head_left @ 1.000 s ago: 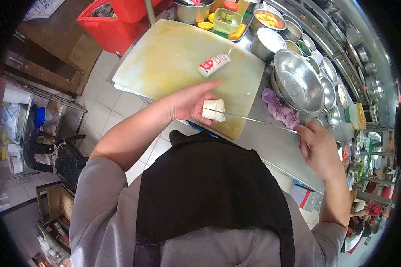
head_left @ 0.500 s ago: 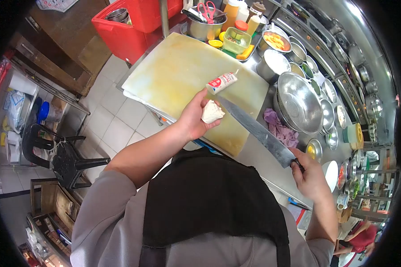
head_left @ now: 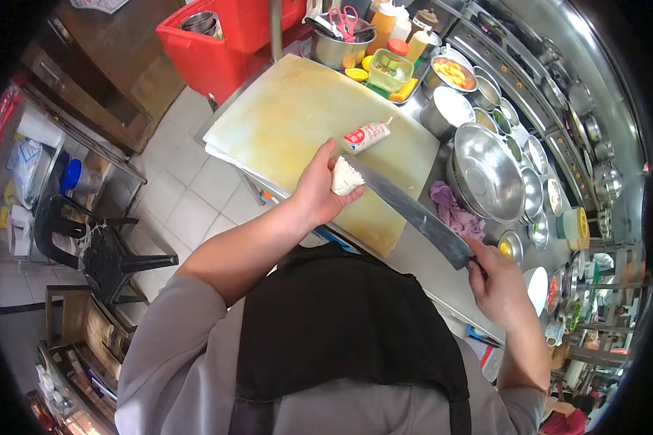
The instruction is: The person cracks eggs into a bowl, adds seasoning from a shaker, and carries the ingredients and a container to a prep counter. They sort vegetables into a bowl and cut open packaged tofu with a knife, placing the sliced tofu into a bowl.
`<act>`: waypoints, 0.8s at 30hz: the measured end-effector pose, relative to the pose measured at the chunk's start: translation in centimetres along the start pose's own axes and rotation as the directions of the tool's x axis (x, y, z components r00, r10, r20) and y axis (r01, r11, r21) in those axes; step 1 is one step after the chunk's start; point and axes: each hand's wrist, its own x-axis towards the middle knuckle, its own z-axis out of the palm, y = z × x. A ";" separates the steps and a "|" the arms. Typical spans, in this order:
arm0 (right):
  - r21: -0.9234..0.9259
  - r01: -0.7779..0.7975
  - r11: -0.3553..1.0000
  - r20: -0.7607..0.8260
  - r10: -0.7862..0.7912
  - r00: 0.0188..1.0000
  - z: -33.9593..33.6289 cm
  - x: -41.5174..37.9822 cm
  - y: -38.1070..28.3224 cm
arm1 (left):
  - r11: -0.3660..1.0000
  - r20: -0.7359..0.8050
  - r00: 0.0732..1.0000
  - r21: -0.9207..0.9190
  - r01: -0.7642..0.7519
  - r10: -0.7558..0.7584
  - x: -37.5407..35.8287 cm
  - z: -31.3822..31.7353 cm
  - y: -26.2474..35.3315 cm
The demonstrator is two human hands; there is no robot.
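My left hand [head_left: 319,187] is wrapped round a white, soft-looking lump [head_left: 347,177] above the near edge of the pale cutting board [head_left: 268,105]. In my right hand [head_left: 495,284] is the handle of a long, broad knife [head_left: 413,212]. Its blade reaches to the upper left, and its tip end is close beside the white lump; whether they touch I cannot tell. Just beyond the lump, a white package with red print [head_left: 366,137] lies on the board.
A crumpled purple cloth [head_left: 453,210] and a metal colander [head_left: 487,172] are right of the board. Behind it stand a pot with red scissors [head_left: 339,49], squeeze bottles and a green container [head_left: 390,70]. A red cooler [head_left: 196,61] and black chair [head_left: 101,254] are at left.
The white lump has turned in my left hand and stands more upright, nearer the blade. The knife has shifted slightly left. At lower right, the person in red appears lower.
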 end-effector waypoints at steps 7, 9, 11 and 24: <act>-0.062 0.046 0.997 0.021 -0.045 0.999 0.2 1.2 -1.4 | 0.995 -0.009 1.000 -0.103 0.000 -0.001 0.3 -0.6 0.6; -0.089 0.041 0.995 0.052 -0.037 0.998 0.1 1.6 -2.0 | 0.988 0.031 0.999 -0.154 -0.013 0.018 0.5 -0.8 0.9; -0.095 0.060 0.994 0.057 -0.054 0.997 0.2 2.0 -2.4 | 0.974 0.133 0.989 -0.223 -0.026 0.057 1.2 -1.7 0.8; 0.188 -0.338 0.922 0.110 0.323 0.940 -3.8 0.9 -0.5 | 0.946 0.049 0.999 -0.324 0.028 -0.012 1.6 -5.0 4.0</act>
